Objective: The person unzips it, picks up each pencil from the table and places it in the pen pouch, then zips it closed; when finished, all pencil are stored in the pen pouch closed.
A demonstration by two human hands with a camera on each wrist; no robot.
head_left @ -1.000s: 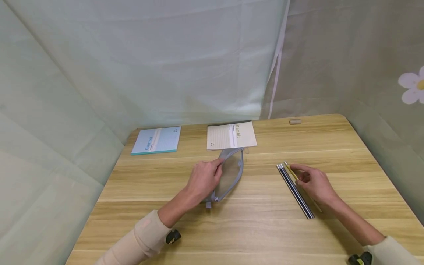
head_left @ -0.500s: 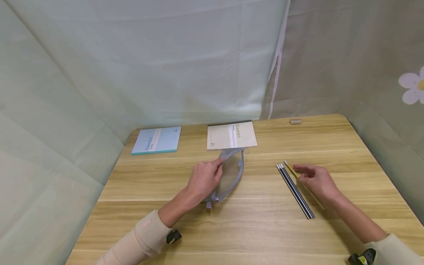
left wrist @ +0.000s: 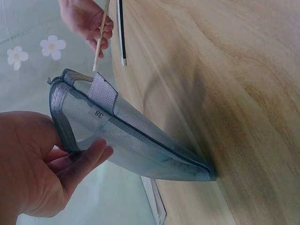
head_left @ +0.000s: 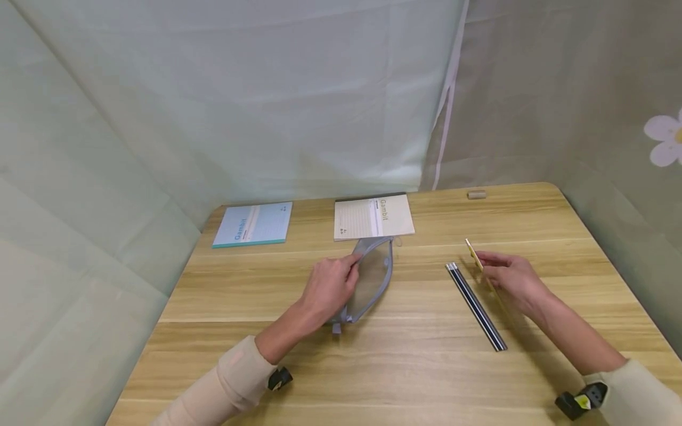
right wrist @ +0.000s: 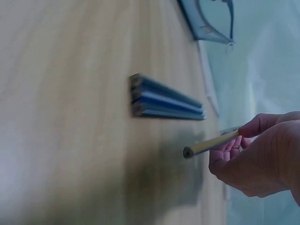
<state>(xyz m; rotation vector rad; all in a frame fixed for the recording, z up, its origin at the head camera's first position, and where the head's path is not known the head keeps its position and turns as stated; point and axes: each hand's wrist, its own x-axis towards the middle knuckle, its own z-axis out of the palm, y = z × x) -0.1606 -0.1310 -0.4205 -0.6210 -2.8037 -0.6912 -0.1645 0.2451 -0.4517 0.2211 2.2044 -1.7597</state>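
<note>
My left hand (head_left: 330, 287) grips one side of a grey mesh zip pouch (left wrist: 126, 122), thumb and fingers pinching its edge. The pouch stands on the table with its zipped mouth spread open. In my right hand (head_left: 515, 284) a yellow pencil (right wrist: 213, 144) is pinched between thumb and fingers, raised off the table and tilted. To the left of that hand lie three dark pencils (head_left: 476, 307) side by side, their silvery ends pointing away from me. The right wrist view shows the same dark pencils (right wrist: 164, 101) with their unsharpened ends near the camera.
A cream notebook (head_left: 373, 218) lies just beyond the pouch, and a blue notebook (head_left: 253, 225) at the back left. Near the far edge sits a small brownish cylinder (head_left: 476, 194). Fabric curtains (head_left: 266, 100) close off the back and sides of the wooden table (head_left: 405, 378).
The yellow pencil has been lifted from beside the dark pencils, its far end rising up and away. My right hand has risen slightly with it. The left hand and pouch stay put.
</note>
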